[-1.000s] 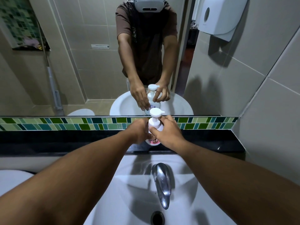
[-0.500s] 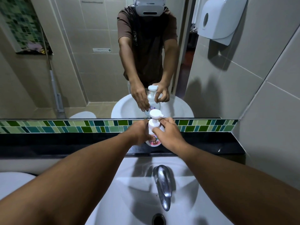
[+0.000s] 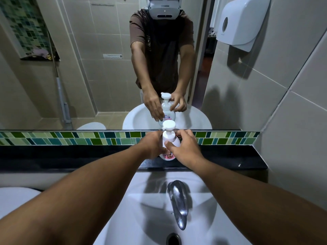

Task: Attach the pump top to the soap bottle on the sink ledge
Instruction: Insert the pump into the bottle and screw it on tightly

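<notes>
A white soap bottle point(image 3: 171, 140) with a pink label stands upright on the black sink ledge point(image 3: 230, 160), just below the mirror. Its white pump top point(image 3: 169, 125) sits on the neck, nozzle turned left. My left hand point(image 3: 152, 145) wraps the bottle's left side. My right hand point(image 3: 184, 147) grips the bottle's shoulder from the right, thumb across the front and fingers behind the collar. The lower half of the bottle is mostly hidden by both hands.
A white basin point(image 3: 155, 209) with a chrome tap point(image 3: 177, 198) lies under my forearms. A green tile strip point(image 3: 70, 138) runs behind the ledge below the mirror point(image 3: 88, 68). A white paper dispenser point(image 3: 242, 23) hangs on the right wall.
The view has tilted up slightly. My right hand has shifted around the bottle's collar, thumb now across the front. The left hand keeps its hold on the bottle.
</notes>
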